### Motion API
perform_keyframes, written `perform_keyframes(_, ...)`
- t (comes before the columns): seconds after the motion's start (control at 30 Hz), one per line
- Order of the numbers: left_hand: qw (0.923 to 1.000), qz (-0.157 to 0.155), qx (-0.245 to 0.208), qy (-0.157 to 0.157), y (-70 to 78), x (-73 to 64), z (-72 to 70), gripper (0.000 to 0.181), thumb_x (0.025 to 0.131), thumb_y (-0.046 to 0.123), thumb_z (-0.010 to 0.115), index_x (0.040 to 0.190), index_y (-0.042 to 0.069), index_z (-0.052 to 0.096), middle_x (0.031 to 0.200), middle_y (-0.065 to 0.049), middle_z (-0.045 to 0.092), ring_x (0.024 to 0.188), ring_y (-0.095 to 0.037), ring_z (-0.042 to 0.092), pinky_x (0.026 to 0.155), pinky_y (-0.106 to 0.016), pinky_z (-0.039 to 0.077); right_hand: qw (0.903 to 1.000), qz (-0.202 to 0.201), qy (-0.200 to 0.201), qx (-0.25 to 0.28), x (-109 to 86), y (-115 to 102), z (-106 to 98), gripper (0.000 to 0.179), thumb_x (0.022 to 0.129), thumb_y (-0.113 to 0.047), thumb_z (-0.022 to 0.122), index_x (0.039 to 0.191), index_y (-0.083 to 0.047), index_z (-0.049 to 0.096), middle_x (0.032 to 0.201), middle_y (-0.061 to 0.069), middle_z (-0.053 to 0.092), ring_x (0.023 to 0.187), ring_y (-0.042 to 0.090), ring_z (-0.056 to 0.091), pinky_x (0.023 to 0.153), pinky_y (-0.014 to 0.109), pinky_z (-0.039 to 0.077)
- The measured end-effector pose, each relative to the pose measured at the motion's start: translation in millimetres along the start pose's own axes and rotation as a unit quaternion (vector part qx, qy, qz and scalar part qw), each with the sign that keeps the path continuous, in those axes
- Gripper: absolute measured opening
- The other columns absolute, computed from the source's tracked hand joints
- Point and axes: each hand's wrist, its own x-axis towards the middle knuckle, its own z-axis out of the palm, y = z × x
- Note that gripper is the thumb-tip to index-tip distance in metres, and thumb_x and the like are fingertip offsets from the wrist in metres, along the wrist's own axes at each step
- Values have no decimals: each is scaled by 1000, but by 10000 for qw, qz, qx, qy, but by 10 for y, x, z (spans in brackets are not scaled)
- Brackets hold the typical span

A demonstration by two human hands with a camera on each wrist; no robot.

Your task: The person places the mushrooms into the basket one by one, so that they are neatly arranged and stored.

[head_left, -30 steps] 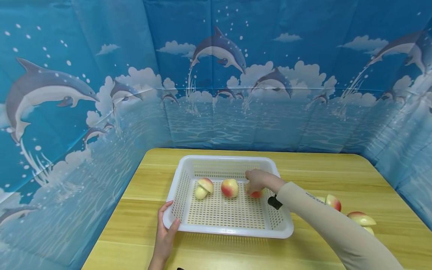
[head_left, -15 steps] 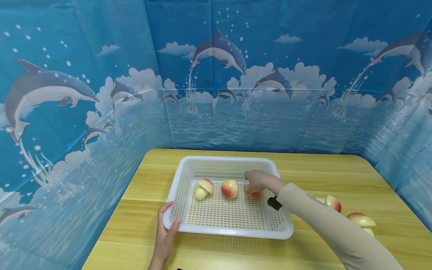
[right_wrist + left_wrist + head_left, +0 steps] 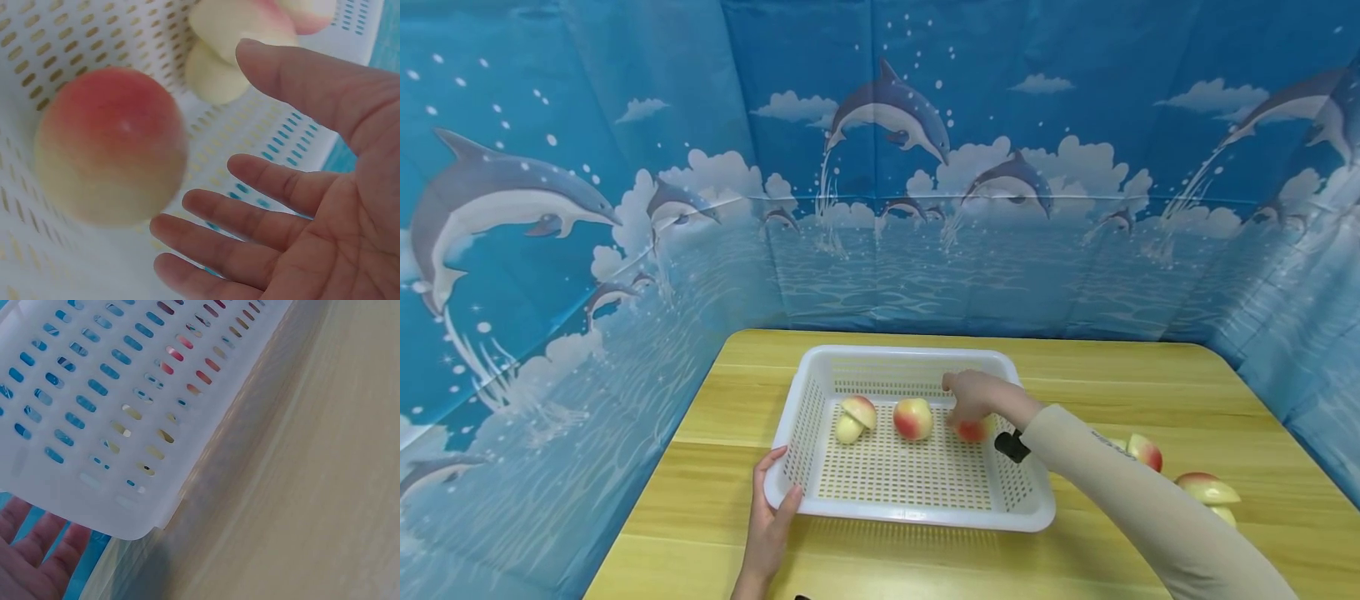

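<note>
A white perforated plastic basket (image 3: 917, 513) sits on the wooden table. At its near left corner my left hand (image 3: 767, 521) grips the rim, fingers along the left side and thumb on the front edge. Inside lie a pair of pale yellow and red fruit-like pieces (image 3: 854, 418), a red-yellow peach (image 3: 913, 419) in the middle and another peach (image 3: 973, 431) at the right, partly hidden. Above this last one is my right hand (image 3: 973, 396). In the right wrist view its fingers are spread and relaxed beside the rounded peach (image 3: 112, 150), with nothing held.
To the right of the basket, partly behind the right sleeve, lie more red and yellow pieces (image 3: 1144, 452) and a stacked pair (image 3: 1208, 492). A blue dolphin-print curtain (image 3: 880, 267) hangs around the table (image 3: 1090, 367).
Slightly more of the right peach shows below my right hand. My left hand stays on the basket corner, and the fruit keeps its place.
</note>
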Motion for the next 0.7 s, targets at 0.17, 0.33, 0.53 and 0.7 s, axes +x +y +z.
perform_keyframes(0.17, 10000, -30, 76, 38, 4, 4, 3, 50, 94, -5, 43, 140, 1, 24, 142, -23, 29, 125, -31, 42, 95, -31, 44, 9999, -85, 118, 67, -84, -38, -104, 59, 84, -25, 71, 131, 3, 47, 116, 18, 59, 98, 25, 57, 83, 41, 47)
perform_keyframes(0.33, 9999, -59, 147, 61, 10, 6, 4, 50, 94, -4, 43, 140, 1, 24, 143, -23, 29, 125, -31, 42, 95, -32, 44, 9990, -294, 335, 35, -160, -32, -183, 59, 85, -31, 70, 130, 1, 48, 117, 17, 60, 101, 27, 58, 86, 43, 47)
perform_keyframes(0.53, 9998, -68, 191, 68, 13, 7, 4, 50, 94, -4, 44, 140, 2, 25, 142, -22, 30, 124, -32, 43, 94, -32, 44, 9952, -628, 705, 258, -250, 26, -260, 54, 86, -30, 70, 127, 0, 50, 119, 20, 58, 108, 34, 55, 86, 46, 47)
perform_keyframes(0.7, 9998, -74, 184, 92, 9, 6, 2, 50, 94, -3, 44, 140, 1, 25, 142, -22, 30, 123, -32, 43, 94, -31, 44, 9909, -752, 1022, 447, -341, 70, -304, 52, 88, -28, 68, 127, 2, 50, 120, 22, 57, 109, 36, 55, 86, 47, 47)
